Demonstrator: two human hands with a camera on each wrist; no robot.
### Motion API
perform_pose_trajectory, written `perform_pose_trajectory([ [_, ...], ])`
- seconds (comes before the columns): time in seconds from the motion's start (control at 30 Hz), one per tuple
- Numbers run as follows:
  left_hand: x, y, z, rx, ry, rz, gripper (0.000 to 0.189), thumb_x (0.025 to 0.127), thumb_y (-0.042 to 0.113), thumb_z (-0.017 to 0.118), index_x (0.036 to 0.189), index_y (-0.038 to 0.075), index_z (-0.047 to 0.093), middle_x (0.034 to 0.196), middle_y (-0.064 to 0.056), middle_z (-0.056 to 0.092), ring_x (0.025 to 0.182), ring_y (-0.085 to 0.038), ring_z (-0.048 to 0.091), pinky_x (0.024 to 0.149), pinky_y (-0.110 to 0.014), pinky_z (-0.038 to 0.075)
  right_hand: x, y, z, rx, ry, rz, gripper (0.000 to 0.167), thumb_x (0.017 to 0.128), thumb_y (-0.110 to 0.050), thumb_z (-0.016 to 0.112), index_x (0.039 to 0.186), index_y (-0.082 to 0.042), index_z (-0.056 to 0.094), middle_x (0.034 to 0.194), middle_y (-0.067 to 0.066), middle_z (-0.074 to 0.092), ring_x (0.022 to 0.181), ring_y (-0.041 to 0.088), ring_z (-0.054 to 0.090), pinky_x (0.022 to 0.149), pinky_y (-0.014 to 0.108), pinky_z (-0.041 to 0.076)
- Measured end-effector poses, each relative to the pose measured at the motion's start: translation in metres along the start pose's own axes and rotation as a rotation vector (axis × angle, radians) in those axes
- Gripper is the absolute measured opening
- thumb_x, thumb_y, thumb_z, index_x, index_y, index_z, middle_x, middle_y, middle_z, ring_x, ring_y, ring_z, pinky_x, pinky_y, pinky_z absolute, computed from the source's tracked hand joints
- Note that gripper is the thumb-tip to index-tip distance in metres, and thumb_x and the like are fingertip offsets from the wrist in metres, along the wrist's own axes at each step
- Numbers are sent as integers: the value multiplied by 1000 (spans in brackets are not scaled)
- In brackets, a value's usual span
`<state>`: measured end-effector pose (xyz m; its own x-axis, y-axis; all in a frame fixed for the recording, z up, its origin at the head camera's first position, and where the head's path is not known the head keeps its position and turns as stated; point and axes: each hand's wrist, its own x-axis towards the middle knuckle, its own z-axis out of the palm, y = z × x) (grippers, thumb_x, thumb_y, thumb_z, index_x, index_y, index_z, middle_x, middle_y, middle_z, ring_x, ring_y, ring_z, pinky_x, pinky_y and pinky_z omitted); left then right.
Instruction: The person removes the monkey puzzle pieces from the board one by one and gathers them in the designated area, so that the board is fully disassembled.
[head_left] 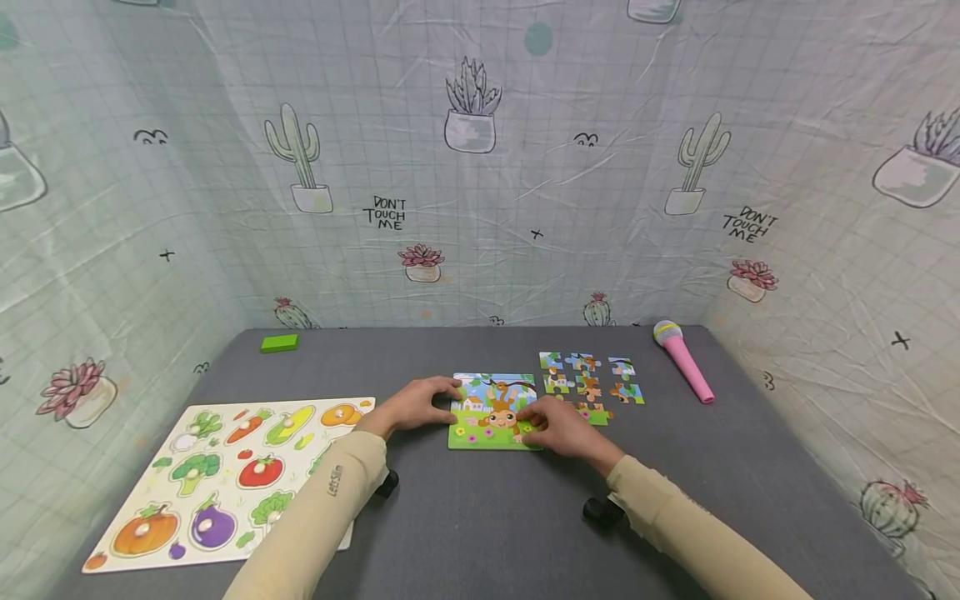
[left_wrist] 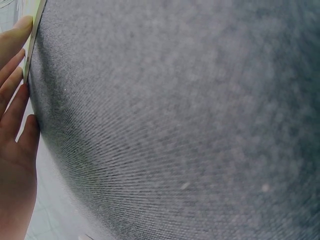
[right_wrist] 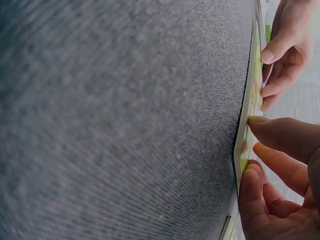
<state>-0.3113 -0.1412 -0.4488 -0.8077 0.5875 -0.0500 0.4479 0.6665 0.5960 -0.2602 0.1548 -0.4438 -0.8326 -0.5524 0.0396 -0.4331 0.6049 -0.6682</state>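
A puzzle board (head_left: 487, 427) with a monkey picture lies flat on the dark table in the head view. My left hand (head_left: 416, 404) touches its left edge, thumb and fingers apart. At the lower right of the picture, the fingertips of my right hand (head_left: 566, 429) touch the board. In the right wrist view, the thumb and index fingertip of the right hand (right_wrist: 285, 175) meet the board (right_wrist: 255, 80) with a gap between them. No loose piece shows there, and the hand partly hides that corner. Several loose jigsaw pieces (head_left: 588, 386) lie right of the board.
A vegetable puzzle board (head_left: 232, 442) lies at the left, partly under the left sleeve. A green block (head_left: 279, 343) is at the back left. A pink toy microphone (head_left: 686, 367) lies at the back right. Patterned cloth (head_left: 480, 208) hangs around the table.
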Motion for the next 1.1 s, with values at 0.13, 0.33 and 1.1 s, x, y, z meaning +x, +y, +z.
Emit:
perform_pose_trajectory([
  [0.13,0,1,-1,2,0,-5,38,89,23,73,123,9,66,148,-8,46,139,-31,37,113,-50,32,0,0,0,-7,-6,-14,32,85,-4,72,116,4,68,102,13,66,79,18,59,68,32,50],
  [0.33,0,1,-2,5,0,-4,38,89,23,74,123,8,66,147,-8,47,139,-31,37,113,-50,32,1,1,-1,-22,-10,-14,32,85,-6,74,116,2,68,106,14,64,90,25,62,75,36,53],
  [1.1,1,1,-1,5,-4,-9,37,88,23,74,121,9,67,147,-8,47,139,-30,38,113,-49,32,2,0,2,-60,-9,-5,35,86,-5,73,121,-4,68,95,8,51,77,18,38,63,28,32],
])
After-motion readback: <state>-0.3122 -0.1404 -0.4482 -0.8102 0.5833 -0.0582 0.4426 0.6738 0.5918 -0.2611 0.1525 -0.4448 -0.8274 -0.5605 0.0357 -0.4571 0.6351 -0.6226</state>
